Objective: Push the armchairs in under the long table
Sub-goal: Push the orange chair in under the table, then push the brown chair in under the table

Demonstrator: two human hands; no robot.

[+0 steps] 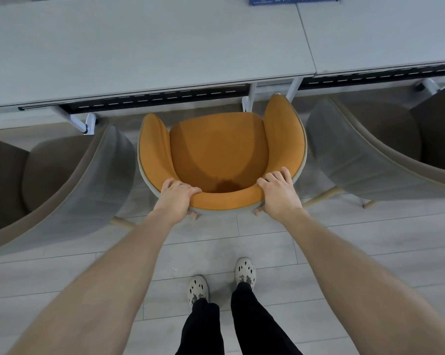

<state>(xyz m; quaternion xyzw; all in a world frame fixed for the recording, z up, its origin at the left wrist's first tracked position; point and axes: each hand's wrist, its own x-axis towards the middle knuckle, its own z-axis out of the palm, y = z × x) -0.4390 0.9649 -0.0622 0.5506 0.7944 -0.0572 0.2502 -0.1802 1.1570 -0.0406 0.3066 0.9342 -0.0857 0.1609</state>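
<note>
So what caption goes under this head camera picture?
Both hands, left hand and right hand, grip the orange armchair facing the long table.

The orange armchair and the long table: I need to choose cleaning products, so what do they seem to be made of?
Orange armchair: the seat and inner back look like matte woven fabric, with a fine nap and soft rounded edges; the outer shell looks grey and smooth, material unclear. Its legs look like pale wood.
Long table: the top looks like smooth matte laminate in pale grey, with a thin hard edge; the frame beneath looks like white-painted metal.
</note>
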